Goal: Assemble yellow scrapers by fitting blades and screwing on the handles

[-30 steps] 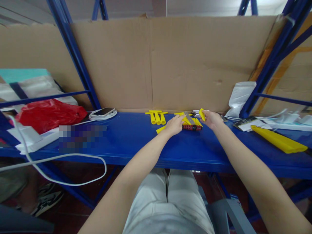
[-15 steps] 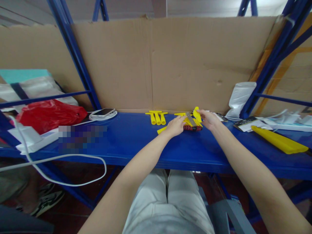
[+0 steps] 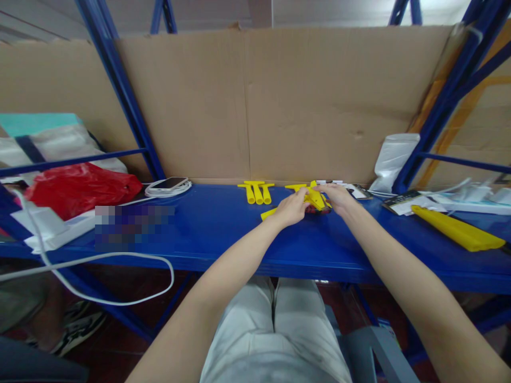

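My left hand is closed around a yellow T-shaped scraper handle, whose tubular end sticks out to the left below the hand. Pinched by my right hand is a yellow plastic piece, lying over the handle's head between both hands. Its exact fit against the head is too small to tell. Partly hidden beneath is a dark red and black object on the blue shelf. Just behind my left hand lies another yellow T-shaped part. Several matching yellow handles stand in a row farther left.
On the right are a long yellow tool, printed cards and a white plastic pouch. A phone on a coiled white cable, a red bag and a power strip occupy the left. Cardboard walls the back.
My right hand has brought the yellow piece left and down onto the handle's head. The grey metal blade, visible before, is now covered. My left hand has shifted slightly right.
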Motion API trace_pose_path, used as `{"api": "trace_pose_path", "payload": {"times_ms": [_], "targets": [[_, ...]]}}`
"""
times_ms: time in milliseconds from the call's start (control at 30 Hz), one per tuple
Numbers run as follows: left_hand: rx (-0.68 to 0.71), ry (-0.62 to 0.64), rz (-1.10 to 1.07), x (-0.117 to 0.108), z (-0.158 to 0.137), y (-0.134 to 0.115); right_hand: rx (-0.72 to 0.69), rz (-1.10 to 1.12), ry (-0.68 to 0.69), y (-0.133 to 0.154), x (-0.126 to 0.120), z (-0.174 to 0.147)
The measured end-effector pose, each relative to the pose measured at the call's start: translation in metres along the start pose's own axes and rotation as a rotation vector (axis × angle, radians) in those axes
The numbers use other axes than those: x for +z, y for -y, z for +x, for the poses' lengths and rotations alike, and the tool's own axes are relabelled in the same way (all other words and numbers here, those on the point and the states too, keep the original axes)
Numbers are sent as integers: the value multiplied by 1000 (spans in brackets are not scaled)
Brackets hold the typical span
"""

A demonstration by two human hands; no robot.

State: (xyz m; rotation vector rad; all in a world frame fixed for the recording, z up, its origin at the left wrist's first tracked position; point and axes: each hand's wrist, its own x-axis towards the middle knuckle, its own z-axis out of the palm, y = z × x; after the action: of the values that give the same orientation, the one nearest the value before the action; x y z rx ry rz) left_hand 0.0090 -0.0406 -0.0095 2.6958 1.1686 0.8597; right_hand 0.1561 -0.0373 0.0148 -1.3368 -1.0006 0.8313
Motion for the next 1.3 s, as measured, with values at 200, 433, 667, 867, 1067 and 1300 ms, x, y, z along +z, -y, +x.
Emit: {"api": "trace_pose_path", "payload": {"times_ms": [200,433,667,867,1067,1300], "targets": [[74,-23,-5,2,0,3,-52,-9,86,-5,-1,2],[67,-62,-18,4,3,8,-181,-49,9,-14,2,9],[12,-130,-10,-1,5,11,-194,-21,-30,-7,3,2],[-16,-118,42,-1,4,14,-112,-102,140,-4,3,-5],[-5,-86,60,-1,4,14,-134,-130,194,-4,2,-6],[23,-105,39,2,5,18,-80,-124,158,-7,3,-4]]}}
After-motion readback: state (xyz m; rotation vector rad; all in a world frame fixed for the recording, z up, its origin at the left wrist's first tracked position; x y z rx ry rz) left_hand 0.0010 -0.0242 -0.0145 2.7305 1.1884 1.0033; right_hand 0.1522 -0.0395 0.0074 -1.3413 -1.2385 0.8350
